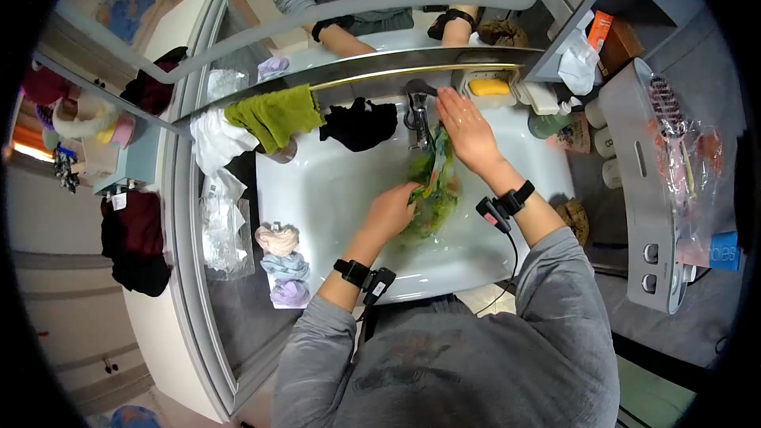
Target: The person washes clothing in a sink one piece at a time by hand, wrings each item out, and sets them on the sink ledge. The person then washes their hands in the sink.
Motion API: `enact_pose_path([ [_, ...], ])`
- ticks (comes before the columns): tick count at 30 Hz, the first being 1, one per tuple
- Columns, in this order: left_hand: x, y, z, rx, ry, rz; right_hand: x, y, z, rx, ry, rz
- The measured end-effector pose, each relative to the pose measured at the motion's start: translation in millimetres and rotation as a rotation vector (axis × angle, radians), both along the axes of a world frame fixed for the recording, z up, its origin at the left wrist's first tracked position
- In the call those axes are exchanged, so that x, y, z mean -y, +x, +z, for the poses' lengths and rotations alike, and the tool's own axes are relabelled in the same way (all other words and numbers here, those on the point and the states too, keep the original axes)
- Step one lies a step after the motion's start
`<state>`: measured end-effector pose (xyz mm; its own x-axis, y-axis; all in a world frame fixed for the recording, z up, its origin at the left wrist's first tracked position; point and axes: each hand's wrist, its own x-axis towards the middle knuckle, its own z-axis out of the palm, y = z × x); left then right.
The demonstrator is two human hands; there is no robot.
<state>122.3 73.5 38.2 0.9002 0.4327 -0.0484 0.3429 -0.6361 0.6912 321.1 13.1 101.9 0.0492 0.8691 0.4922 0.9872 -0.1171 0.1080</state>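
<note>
The left hand point(392, 211) is closed on a patterned green cloth point(434, 190), which hangs below the tap point(418, 120) into the sink point(341, 182). The right hand point(469, 131) is open, fingers straight and together, beside the tap's handle; whether it touches is unclear. Left of the tap lies a black cloth point(358, 124); right of it, yellow soap point(489, 88) sits in a dish point(482, 100).

The sink point(341, 214) is seen from the head camera, close above and facing down, with the mirror point(380, 20) at twelve o'clock.
</note>
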Motion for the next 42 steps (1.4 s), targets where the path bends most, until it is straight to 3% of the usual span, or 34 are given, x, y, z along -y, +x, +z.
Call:
enact_pose_path([
  [7, -6.4, -7.8, -32.3, 0.118, 0.034, 0.024, 5.0, -2.5, -25.1, -0.165, 0.064, -0.045],
  [13, -2.3, -10.4, -39.0, -0.045, -0.036, 0.056, 35.4, -13.9, -51.5, -0.371, -0.016, -0.09],
  [15, 6.4, -6.3, -56.0, -0.1, 0.278, 0.038, 43.5, -23.2, -84.8, -0.471, -0.04, -0.134],
  [17, 17.1, 0.3, -99.7, -0.153, 0.31, 0.035, 53.9, -32.7, -126.8, -0.376, -0.365, -0.116],
  [18, 22.6, 2.3, -116.0, -0.209, 0.347, 0.029, 59.7, -40.2, -135.0, -0.376, -0.369, -0.121],
  [20, 30.7, 5.8, -128.2, -0.305, 0.299, 0.013, 62.4, -51.5, -147.4, -0.471, -0.785, -0.156],
  [24, 37.7, 12.2, -144.6, -0.58, 0.317, -0.059, 50.1, -52.6, -168.0, -0.656, -1.058, -0.222],
  [28, 34.4, 10.8, -161.0, -0.6, 0.266, -0.077, 43.3, -52.1, -189.5, -0.744, -1.143, -0.231],
  [31, 33.4, 12.0, -161.6, -0.509, 0.164, -0.041, 51.5, -54.9, -221.1, -0.557, -1.116, -0.175],
  [36, 28.8, 18.4, -156.0, -0.759, 0.135, -0.207, 51.9, -61.3, -234.4, -0.522, -1.115, -0.212],
  [40, 29.9, 8.8, -210.3, -0.644, 0.293, -0.205, 46.3, -61.2, -218.8, -0.345, -1.158, -0.082],
  [42, 11.5, 8.7, -242.2, -0.51, 0.272, -0.31, 40.0, -57.8, -205.6, -0.54, -1.118, -0.231],
])
